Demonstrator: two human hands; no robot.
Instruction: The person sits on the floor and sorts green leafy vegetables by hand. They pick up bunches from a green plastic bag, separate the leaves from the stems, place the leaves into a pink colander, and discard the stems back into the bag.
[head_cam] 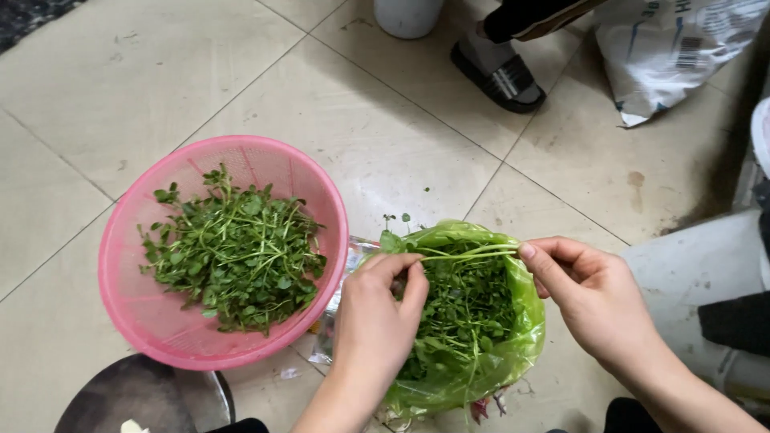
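Tiled floor (385, 136), pink basket (136, 313) of picked greens (237, 252) at left, green bag (525, 337) of greens just beside it, left hand (377, 321) and right hand (589, 293) over the bag, each pinching an end of thin stems (469, 253), sandalled foot (497, 72) beyond

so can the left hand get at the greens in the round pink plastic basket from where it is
Probably yes: the left hand sits just beside the round pink plastic basket, whose top is open, with nothing between them, though its fingers pinch thin green stems.
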